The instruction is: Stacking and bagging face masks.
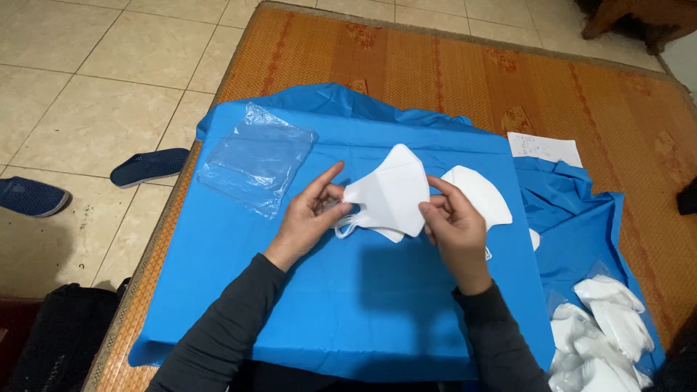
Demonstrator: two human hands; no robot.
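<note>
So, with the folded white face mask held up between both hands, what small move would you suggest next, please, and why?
Probably carry the folded white face mask toward the clear plastic bags. Both the left hand and the right hand already pinch its ends above the blue cloth, and the bags lie just left.

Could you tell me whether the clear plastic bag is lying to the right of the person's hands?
No, the clear plastic bag lies on the blue sheet left of the left hand.
</note>
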